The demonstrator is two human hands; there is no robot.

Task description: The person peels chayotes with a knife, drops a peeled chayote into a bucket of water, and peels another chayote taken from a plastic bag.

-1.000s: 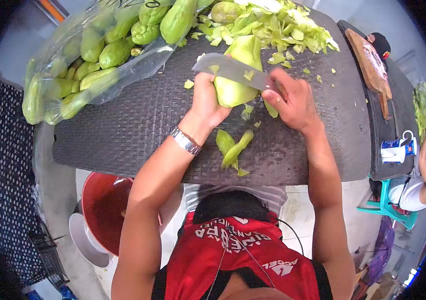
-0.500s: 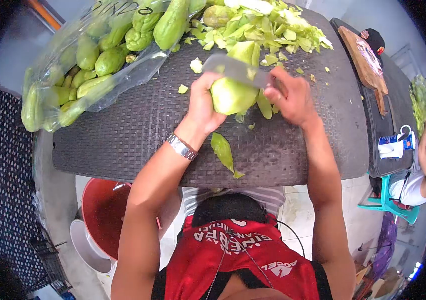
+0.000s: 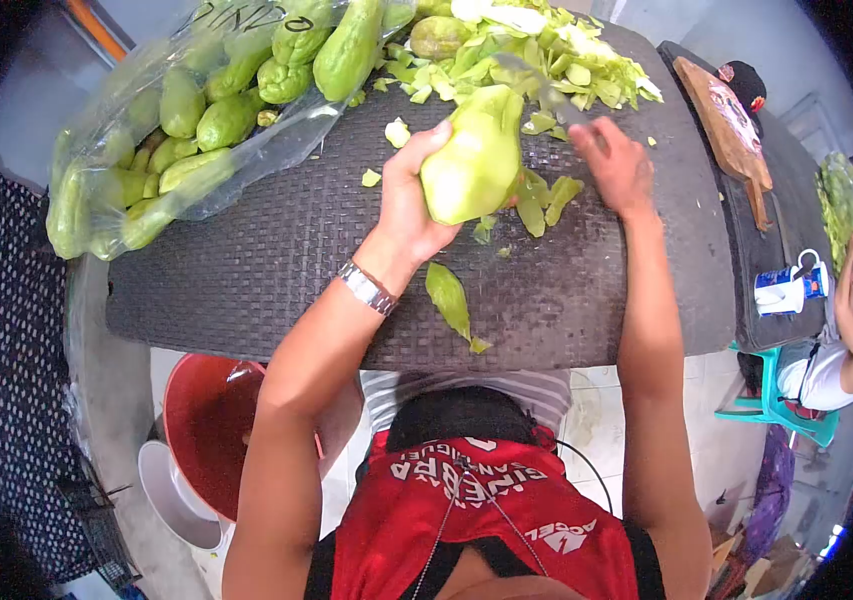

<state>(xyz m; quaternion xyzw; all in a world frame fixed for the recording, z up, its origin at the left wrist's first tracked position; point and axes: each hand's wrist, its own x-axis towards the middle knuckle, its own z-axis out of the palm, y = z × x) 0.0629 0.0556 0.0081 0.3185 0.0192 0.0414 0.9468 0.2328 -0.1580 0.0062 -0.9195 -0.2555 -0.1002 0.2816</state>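
My left hand [image 3: 412, 200] grips a mostly peeled, pale green chayote [image 3: 473, 160] over the dark woven-pattern table [image 3: 296, 270]. To the right of it, my right hand [image 3: 616, 168] is closed around the handle of a knife [image 3: 552, 98]. The knife's blade is blurred and points up and left, apart from the chayote. Strips of green peel [image 3: 531, 208] lie just below and right of the chayote. A longer piece of peel [image 3: 448, 298] rests nearer the table's front edge.
A clear plastic bag [image 3: 276, 150] of unpeeled chayotes lies at the left. Piled peelings [image 3: 586, 65] cover the back. A red bucket [image 3: 208, 430] stands below the table's left front. At right are a wooden board [image 3: 721, 125], a mug [image 3: 786, 292] and a seated person [image 3: 831, 365].
The knife has moved off the chayote, up and to the right, with my right hand. My left hand still holds the chayote, now turned slightly, and another strip of peel shows beside it.
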